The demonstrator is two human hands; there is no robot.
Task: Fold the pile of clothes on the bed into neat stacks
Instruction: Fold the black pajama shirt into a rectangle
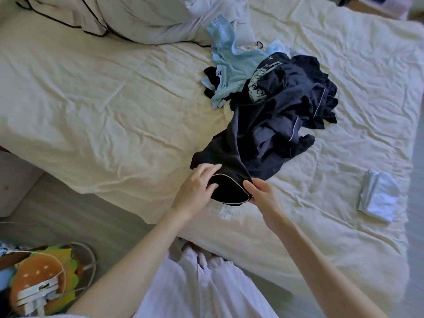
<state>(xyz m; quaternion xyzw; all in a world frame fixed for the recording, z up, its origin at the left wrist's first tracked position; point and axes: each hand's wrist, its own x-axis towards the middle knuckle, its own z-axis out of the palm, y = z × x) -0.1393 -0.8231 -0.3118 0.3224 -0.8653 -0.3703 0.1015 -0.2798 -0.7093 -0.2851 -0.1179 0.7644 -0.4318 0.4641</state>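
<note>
A pile of clothes point(282, 102) lies mid-bed, mostly dark navy pieces with white piping, with a light blue knit garment point(231, 65) at its far left side. A dark navy garment point(229, 157) with a white-piped hem is drawn out of the pile toward the bed's near edge. My left hand point(197, 191) holds the left part of that hem, fingers spread over the cloth. My right hand point(261, 193) pinches the hem's right end between thumb and fingers. A small folded white and pale blue piece point(378, 198) rests on the sheet to the right.
The bed's cream sheet point(103, 106) is wrinkled. A bunched white duvet with black piping point(128, 17) sits at the head. Grey floor point(68, 216) lies at the left, with a burger-shaped cushion point(43, 278) and a wire object at the lower left.
</note>
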